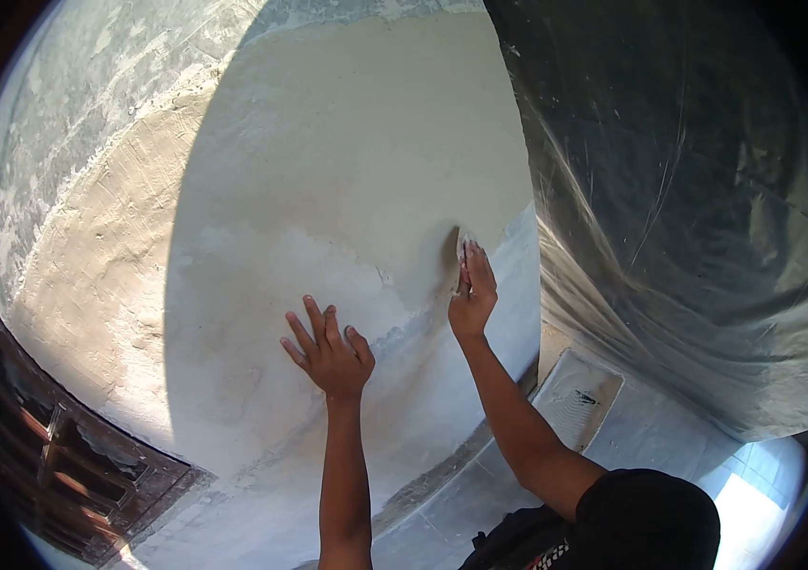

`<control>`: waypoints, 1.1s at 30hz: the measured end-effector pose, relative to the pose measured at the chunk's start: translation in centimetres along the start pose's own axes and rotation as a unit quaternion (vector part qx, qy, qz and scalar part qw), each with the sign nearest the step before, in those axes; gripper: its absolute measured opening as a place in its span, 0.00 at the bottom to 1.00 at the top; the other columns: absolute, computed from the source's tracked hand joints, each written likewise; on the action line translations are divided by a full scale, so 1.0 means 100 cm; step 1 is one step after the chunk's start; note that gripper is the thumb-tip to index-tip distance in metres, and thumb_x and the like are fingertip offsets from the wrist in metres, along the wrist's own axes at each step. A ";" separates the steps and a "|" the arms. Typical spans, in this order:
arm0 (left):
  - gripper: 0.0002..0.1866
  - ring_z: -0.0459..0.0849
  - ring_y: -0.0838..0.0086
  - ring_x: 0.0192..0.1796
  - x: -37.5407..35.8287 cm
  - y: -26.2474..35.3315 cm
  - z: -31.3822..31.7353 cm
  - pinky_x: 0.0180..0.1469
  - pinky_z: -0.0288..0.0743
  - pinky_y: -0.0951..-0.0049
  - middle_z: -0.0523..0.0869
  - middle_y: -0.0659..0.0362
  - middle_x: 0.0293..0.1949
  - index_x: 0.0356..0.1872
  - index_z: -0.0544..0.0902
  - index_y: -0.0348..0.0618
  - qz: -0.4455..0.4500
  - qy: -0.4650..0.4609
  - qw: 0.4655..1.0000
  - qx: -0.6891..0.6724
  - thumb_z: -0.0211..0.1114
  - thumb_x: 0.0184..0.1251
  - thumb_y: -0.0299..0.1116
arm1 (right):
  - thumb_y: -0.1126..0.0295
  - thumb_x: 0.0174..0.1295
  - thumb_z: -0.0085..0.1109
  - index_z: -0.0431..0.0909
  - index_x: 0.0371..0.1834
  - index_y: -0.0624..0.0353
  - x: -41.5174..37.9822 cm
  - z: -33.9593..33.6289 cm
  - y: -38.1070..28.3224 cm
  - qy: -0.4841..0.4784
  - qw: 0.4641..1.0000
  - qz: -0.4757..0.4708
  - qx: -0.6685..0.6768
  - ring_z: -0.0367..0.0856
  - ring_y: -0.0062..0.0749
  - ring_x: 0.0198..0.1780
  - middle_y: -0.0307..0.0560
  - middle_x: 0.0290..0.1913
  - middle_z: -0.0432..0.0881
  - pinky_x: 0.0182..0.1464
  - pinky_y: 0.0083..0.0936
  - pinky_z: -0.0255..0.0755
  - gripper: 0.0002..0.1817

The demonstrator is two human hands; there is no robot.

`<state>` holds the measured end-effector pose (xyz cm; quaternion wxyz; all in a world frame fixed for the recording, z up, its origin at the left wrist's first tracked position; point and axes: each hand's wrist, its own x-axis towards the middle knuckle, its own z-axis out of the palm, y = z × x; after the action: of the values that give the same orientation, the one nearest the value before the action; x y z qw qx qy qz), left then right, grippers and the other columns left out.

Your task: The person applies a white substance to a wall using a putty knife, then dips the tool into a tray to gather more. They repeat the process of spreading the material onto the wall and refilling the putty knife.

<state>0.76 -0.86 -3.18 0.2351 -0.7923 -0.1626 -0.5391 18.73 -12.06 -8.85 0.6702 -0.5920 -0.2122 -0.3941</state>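
My right hand (474, 290) is closed around a putty knife (462, 237), seen nearly edge-on, its blade smeared with pale material and close against the plastered wall (356, 114). Its shadow falls on the wall just to the left. Lower and further left, my left hand (335, 359) is held up with fingers spread, holding nothing, and overlaps the wall in this view. Around the blade, a smooth beige coat covers the upper wall. Below it, along an uneven edge, the surface turns whiter and patchy.
A pale tray (605, 385) with smears of material stands on the tiled floor (442, 518) at lower right. Plastic sheeting (651, 190) hangs along the right. A dark wooden frame with slats (71, 456) is at lower left. Sunlight strikes rough plaster (109, 228) at left.
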 end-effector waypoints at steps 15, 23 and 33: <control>0.26 0.49 0.43 0.81 0.000 0.000 0.001 0.77 0.31 0.37 0.64 0.44 0.77 0.65 0.68 0.38 0.002 0.000 1.000 0.001 0.55 0.65 0.32 | 0.84 0.61 0.57 0.79 0.62 0.62 -0.004 -0.015 -0.017 -0.025 0.999 -0.026 -0.009 0.72 0.55 0.70 0.57 0.65 0.79 0.70 0.46 0.59 0.23; 0.27 0.50 0.43 0.81 0.002 0.001 0.000 0.77 0.30 0.38 0.65 0.43 0.76 0.65 0.67 0.37 0.010 0.004 1.000 -0.007 0.55 0.65 0.32 | 0.82 0.59 0.59 0.80 0.61 0.56 -0.141 -0.050 -0.039 -0.285 0.958 -0.023 -0.005 0.75 0.49 0.69 0.53 0.65 0.79 0.71 0.48 0.57 0.24; 0.27 0.50 0.43 0.81 0.001 0.001 0.001 0.78 0.29 0.39 0.65 0.43 0.76 0.66 0.66 0.37 0.014 0.003 1.000 0.002 0.55 0.65 0.32 | 0.84 0.59 0.57 0.78 0.64 0.58 0.020 -0.003 -0.023 -0.046 0.997 -0.056 -0.010 0.74 0.49 0.69 0.51 0.64 0.80 0.68 0.41 0.58 0.27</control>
<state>0.89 -0.91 -3.15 0.2448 -0.7923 -0.1521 -0.5378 18.12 -12.90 -5.94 0.6310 -0.6032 -0.2714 -0.4053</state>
